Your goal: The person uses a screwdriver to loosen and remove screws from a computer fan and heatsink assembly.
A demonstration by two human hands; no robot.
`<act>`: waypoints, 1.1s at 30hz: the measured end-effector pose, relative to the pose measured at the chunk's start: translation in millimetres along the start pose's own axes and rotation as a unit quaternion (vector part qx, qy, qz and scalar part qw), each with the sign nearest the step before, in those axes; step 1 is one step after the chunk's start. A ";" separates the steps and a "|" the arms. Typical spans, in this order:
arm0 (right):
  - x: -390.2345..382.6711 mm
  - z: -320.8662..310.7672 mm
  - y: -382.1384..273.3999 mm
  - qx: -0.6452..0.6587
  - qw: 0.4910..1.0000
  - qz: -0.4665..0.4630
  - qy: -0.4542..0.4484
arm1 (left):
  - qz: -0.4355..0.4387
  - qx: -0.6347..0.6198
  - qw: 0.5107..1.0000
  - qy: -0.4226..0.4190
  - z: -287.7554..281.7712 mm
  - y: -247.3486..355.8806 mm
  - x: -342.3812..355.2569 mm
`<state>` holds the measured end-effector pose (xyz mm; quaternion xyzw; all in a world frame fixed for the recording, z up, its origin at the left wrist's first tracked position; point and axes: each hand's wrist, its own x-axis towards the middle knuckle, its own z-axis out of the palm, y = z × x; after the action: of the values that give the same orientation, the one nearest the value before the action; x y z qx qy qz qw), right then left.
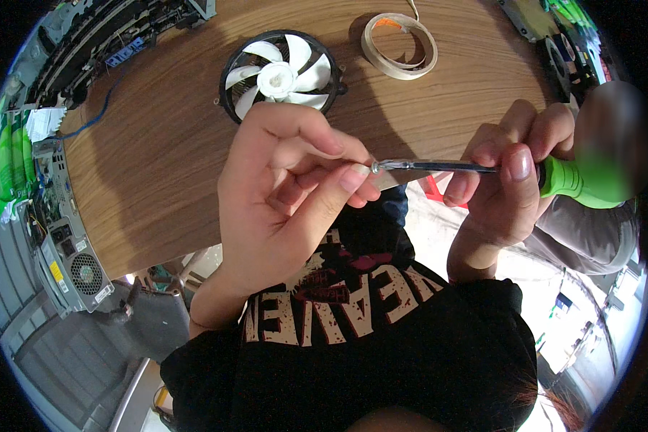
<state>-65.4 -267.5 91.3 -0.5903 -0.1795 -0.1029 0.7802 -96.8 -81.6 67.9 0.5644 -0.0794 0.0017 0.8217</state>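
My left hand (284, 180) is closed in a pinch, thumb against fingers, on a small silvery screw (375, 167). The tip of a screwdriver (446, 165) meets the screw, its thin metal shaft lying almost level across the middle of the view. My right hand (507, 183) grips the screwdriver from the right, fingers round the shaft's rear end near the green handle; part of the handle is blurred. Just beyond my left hand, a cooling fan (276, 79) with white blades and a black frame lies flat on the table.
Far of centre lies a roll of pale tape (428, 63). An opened computer case (83, 266) with a fan grille stands at the left edge, green packets (14, 155) beside it. A dark machine (108, 43) and blue cable (101, 115) occupy the far left; electronic parts (558, 65) sit far right.
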 end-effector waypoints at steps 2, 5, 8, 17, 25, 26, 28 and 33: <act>0.3 -0.9 0.7 -0.005 1.000 -0.003 -0.006 | -0.015 0.008 1.000 -0.007 -1.0 0.8 -0.3; 0.2 -2.5 1.9 -0.009 1.000 -0.011 -0.015 | -0.022 0.001 1.000 0.002 -0.1 1.1 -0.3; -0.1 -4.8 3.0 -0.018 0.999 -0.017 -0.029 | -0.046 -0.007 0.999 0.014 0.7 2.1 -1.0; 1.0 -18.9 7.9 -0.017 0.993 -0.028 -0.116 | -0.055 0.027 0.998 -0.017 -9.4 0.1 2.7; 5.5 -30.0 11.5 -0.004 0.990 -0.009 -0.142 | -0.061 0.036 0.997 -0.041 -12.8 -3.5 0.7; 6.1 -30.2 11.1 -0.010 0.991 -0.010 -0.136 | -0.062 0.015 0.997 -0.042 -12.2 -3.6 0.5; 6.3 -29.5 11.0 -0.045 0.992 -0.019 -0.120 | -0.078 0.042 0.996 -0.030 -9.2 -2.4 -1.5; -0.9 -19.5 15.2 -0.076 0.995 -0.057 -0.030 | -0.060 0.047 0.996 -0.037 -3.0 -1.4 -1.5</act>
<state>-57.4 -281.9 72.9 -0.6396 -0.2281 -0.1428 0.7200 -97.8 -79.2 65.4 0.6061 -0.0761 -0.0648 0.7891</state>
